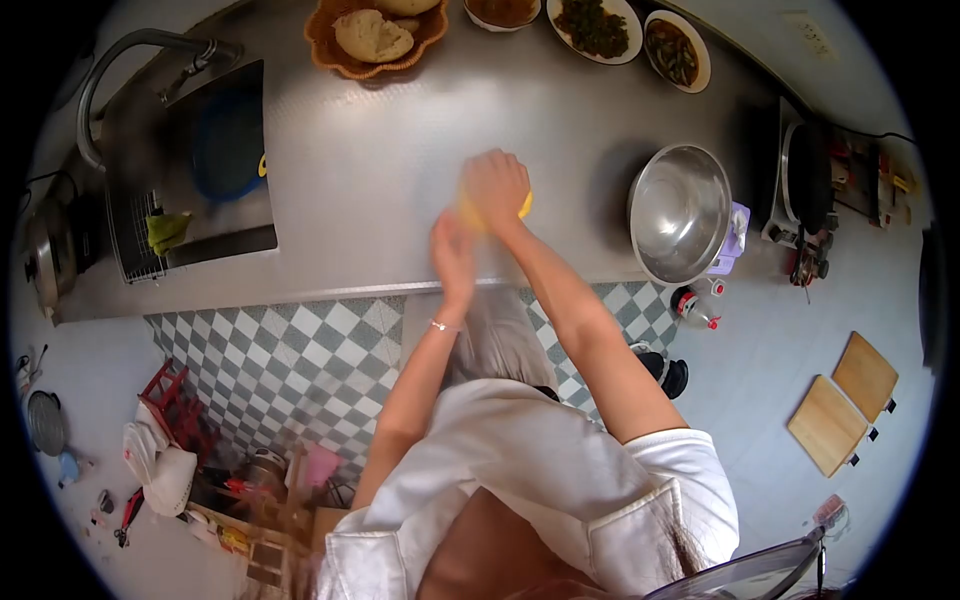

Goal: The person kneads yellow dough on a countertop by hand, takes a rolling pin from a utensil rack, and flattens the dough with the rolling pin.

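Note:
On the steel counter [360, 170], my right hand [496, 192] is closed over a yellow cloth [526, 205] and presses it near the front middle. Only the cloth's edges show past my fingers, and motion blurs it. My left hand [455, 255], with a bracelet at the wrist, is close beside the right one at the counter's front edge. Its fingers are smeared, so I cannot make out whether they also touch the cloth.
A steel bowl [680, 215] stands at right, beside a purple pack [735, 238]. At the back are a bread basket [375, 68] and several dishes of food, including greens [597, 28]. The sink [255, 225] with its faucet [135, 40] is at left, a stove [795, 185] far right.

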The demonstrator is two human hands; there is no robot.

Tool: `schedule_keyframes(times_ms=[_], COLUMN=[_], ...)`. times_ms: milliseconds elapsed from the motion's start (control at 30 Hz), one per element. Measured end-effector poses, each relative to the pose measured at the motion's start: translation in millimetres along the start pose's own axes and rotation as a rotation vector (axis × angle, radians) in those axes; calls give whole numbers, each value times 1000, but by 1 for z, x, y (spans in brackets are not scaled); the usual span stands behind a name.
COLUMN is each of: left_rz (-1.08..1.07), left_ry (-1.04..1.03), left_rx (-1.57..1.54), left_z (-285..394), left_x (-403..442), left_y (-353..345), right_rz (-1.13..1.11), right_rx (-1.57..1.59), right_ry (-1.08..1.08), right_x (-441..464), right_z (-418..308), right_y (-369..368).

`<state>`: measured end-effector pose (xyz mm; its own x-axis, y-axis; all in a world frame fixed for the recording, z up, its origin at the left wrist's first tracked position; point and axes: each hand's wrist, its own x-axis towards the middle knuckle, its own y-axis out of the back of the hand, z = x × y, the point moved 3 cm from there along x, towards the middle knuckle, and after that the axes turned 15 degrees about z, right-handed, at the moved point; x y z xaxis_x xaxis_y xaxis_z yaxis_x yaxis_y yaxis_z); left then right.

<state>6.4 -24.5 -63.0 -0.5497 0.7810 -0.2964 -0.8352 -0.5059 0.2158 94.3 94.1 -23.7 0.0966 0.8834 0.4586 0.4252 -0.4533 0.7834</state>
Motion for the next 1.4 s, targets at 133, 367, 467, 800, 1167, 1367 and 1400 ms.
schedule_keyframes(times_ms=[133, 367, 467, 800, 1167, 1367, 1400], left_rz=[-39, -359, -409, 30, -329, -223, -250], left_ry=[159, -495, -510, -8, -673, -561, -478], left_rx=[-115, 308, 409, -41, 440, 384, 373], left_z=[8, 75, 80, 18, 75, 54, 49], left_x=[-6, -5, -6, -2, -27, -4, -3], left_y=[-27, -63, -61, -38, -100, -85, -83], right_rz=[-87, -41, 253, -128, 174, 23, -13], right_rx=[180, 47, 105, -31, 49, 4, 18], right_ry=[-204, -582, -301, -69, -382, -62, -88], right_x=[12, -15, -28, 25, -5, -3, -3], right_z=[22, 83, 71, 39, 116, 98, 96], right_y=[-5, 78, 66, 6, 93, 53, 51])
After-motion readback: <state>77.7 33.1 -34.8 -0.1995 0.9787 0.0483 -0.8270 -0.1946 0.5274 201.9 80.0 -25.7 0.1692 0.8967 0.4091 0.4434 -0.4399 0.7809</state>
